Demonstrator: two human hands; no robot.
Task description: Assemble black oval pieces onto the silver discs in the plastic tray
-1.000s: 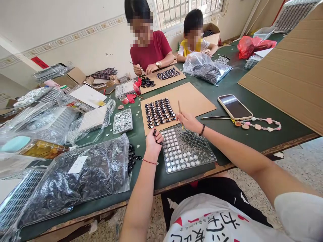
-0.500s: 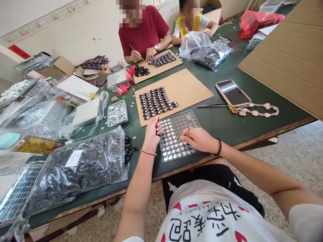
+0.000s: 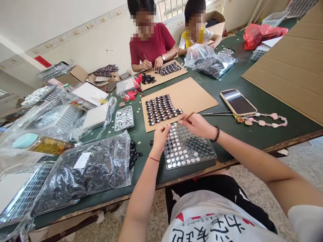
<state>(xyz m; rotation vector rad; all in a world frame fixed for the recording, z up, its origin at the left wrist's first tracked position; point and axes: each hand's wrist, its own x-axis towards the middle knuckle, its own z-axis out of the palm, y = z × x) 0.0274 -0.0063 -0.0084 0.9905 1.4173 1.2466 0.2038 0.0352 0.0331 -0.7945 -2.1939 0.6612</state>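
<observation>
R hand (image 3: 198, 125) has shifted over last ½ sec: was low over tray (image 3: 205, 150) w/ its brown stick (image 3: 188, 116) aimed down nr the white discs (image 3: 180, 158); now it's up at tray's far edge, just beside L hand (image 3: 162, 137). Stick's held firmly btwn R thumb & fingers, tip angled twd L fingertips; can't tell if touching. L fingers are bent in, tips close tog.; can't tell if they grip anything now, tho a dark piece showed there ½ sec ago. So action seems to have gone from tray to L fingertips. Rows of black pieces (image 3: 161, 108) on cardboard sheet (image 3: 198, 94), just beyond tray, look same as before.
</observation>
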